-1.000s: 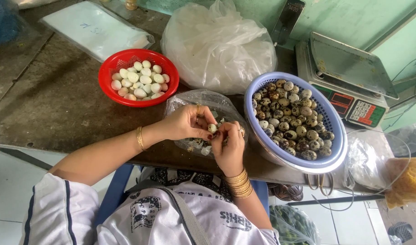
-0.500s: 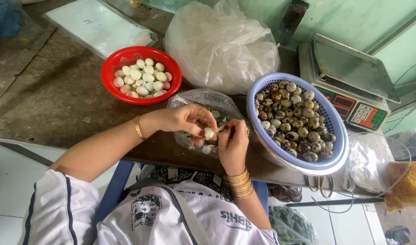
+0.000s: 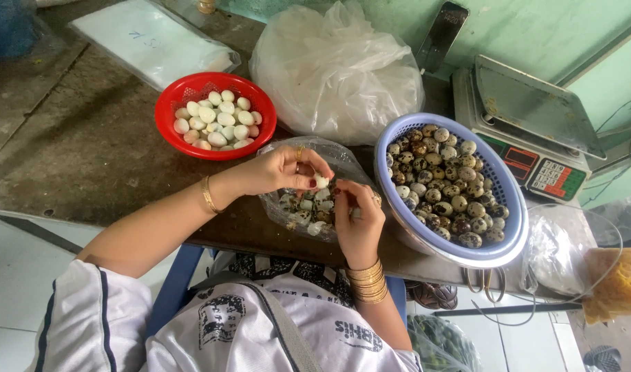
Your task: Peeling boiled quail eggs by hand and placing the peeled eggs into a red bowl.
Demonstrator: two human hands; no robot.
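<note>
A left hand (image 3: 284, 169) pinches a small peeled egg (image 3: 321, 181) over a clear shell bag (image 3: 343, 165); the right hand (image 3: 356, 213), fingers curled, picks at it. Light, shallow picking likely keeps the white intact.

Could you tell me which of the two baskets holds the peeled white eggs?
The red basket, up left: its eggs are plain white, while the blue basket holds speckled unpeeled quail eggs.
</note>
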